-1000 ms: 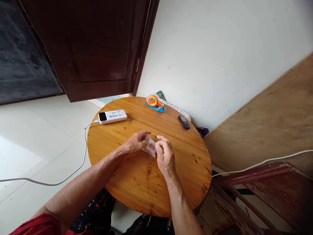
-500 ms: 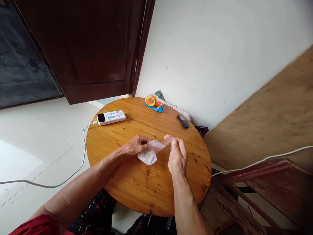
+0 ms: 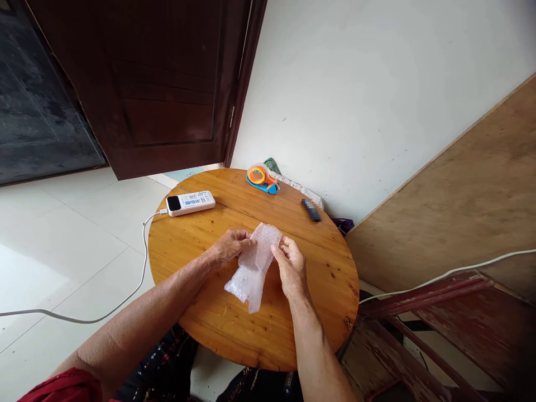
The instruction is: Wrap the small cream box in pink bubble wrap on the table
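Note:
A piece of clear bubble wrap is held up over the middle of the round wooden table. My left hand pinches its left edge between thumb and fingers. On the right side, my right hand grips the upper right edge, thumb on top. The lower part of the wrap hangs loose and crumpled toward the table's front. Whether anything is inside the wrap cannot be made out.
An orange and blue tape dispenser stands at the table's back. A white power bank with a cable lies at the left. A dark, blurred-out object lies at the back right, near a printed strip.
The wrap has been raised and spread, with its loose end now hanging toward the front. My right hand has moved slightly left and now grips its right edge.

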A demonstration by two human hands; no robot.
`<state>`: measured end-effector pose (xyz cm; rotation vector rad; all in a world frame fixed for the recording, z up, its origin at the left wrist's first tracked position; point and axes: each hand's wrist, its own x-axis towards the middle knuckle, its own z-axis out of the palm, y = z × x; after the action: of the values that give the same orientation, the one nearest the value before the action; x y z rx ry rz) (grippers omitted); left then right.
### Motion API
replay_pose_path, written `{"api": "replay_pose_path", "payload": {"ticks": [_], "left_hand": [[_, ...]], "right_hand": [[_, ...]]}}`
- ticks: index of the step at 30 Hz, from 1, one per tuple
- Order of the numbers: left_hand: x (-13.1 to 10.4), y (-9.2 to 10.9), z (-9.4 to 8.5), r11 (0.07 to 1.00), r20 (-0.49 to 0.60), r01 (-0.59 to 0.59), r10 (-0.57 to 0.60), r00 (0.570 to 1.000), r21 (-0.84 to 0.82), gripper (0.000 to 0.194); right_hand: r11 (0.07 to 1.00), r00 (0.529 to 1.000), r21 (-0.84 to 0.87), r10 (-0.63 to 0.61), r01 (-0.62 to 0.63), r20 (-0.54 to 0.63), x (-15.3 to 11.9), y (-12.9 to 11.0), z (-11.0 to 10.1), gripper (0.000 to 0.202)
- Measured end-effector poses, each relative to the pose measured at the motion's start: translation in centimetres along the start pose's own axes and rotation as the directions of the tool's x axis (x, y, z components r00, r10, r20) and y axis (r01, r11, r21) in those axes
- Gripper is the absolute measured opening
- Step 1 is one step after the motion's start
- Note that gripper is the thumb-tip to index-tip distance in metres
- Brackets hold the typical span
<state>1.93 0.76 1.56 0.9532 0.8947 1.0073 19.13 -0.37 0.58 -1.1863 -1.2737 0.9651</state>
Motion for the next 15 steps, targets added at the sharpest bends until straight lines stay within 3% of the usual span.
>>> {"api": "replay_pose_path", "payload": {"ticks": [3,5,8,10,13,15], "left_hand": [[0.2,-0.3,0.1,1.000,-0.051,-0.003,0.003,0.999,0.004,0.040],[0.3,-0.5,0.2,1.000,-0.062,-0.014,0.013,0.998,-0.019,0.039],[0.3,-0.8,0.3,0.996,-0.015,-0.044,0.043,0.999,-0.071,0.039],[0.2,-0.8,0.4,0.994,0.035,-0.047,0.051,0.998,-0.096,0.042],[0.0,-0.7,0.6,0.993,0.084,-0.037,0.046,0.995,-0.110,0.041],[0.0,-0.6,0.6,0.991,0.060,-0.045,0.053,0.997,-0.125,0.038]], "right_hand": [[0.969,0.967,-0.219,-0.159,0.114,-0.199,0.0,-0.3,-0.3,0.036],[0.941,0.968,-0.311,-0.192,0.134,-0.164,-0.4,-0.6,-0.3,0.029],[0.953,0.996,-0.294,-0.053,0.071,0.071,-0.9,-0.9,0.2,0.034],[0.966,0.991,-0.259,0.017,0.017,0.129,-1.0,-0.7,0.4,0.039],[0.964,0.999,-0.264,0.029,-0.017,0.044,-0.7,-0.4,0.3,0.034],[0.981,0.998,-0.187,0.034,-0.043,-0.050,-0.4,-0.3,-0.1,0.031]]}}
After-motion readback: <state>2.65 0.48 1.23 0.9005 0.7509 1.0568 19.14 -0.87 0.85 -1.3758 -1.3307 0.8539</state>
